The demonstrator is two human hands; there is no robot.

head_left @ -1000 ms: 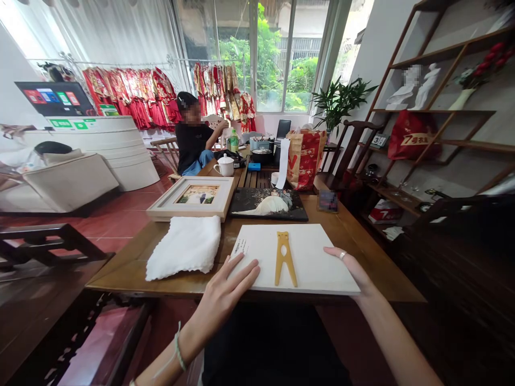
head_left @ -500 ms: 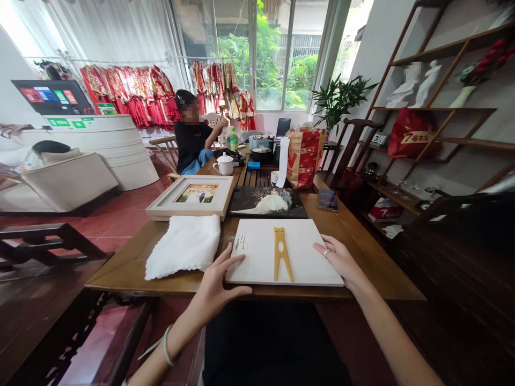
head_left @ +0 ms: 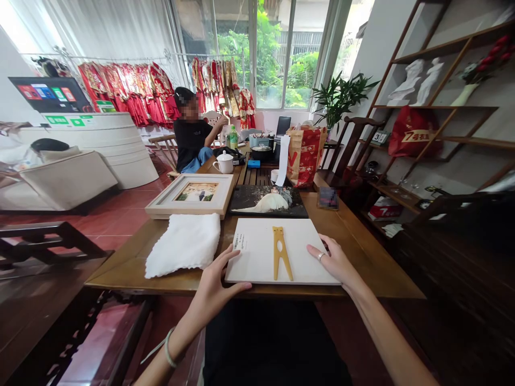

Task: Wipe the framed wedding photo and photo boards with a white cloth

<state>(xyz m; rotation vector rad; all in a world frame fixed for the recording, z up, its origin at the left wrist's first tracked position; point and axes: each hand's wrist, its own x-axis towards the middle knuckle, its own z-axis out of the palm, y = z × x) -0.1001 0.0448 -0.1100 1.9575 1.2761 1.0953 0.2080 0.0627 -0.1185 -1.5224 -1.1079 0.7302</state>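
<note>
In front of me a flat white panel [head_left: 253, 268] with small print at its far left corner lies by the table's near edge. On it rests a flat yellow two-legged piece [head_left: 279, 254] with a cat-shaped head and an oval hole. My left hand [head_left: 219, 276] is at the panel's left side, fingers spread, fingertips at its edge and thumb by its front corner. My right hand [head_left: 332, 260] grips the right edge, its ringed thumb on top and the other fingers partly hidden. A folded white cloth [head_left: 183, 245] lies left of the panel.
Behind stand a framed picture [head_left: 151, 209] and a dark photo panel [head_left: 267, 201]. Farther back are a lidded white mug [head_left: 223, 162], a red paper bag [head_left: 306, 158] and a green-labelled bottle [head_left: 233, 139]. A seated person [head_left: 193, 134] is across the wooden table [head_left: 374, 268].
My right thumb has slid slightly inward over the panel, and my left fingers have shifted a little left. The panel and the yellow piece lie almost as before.
</note>
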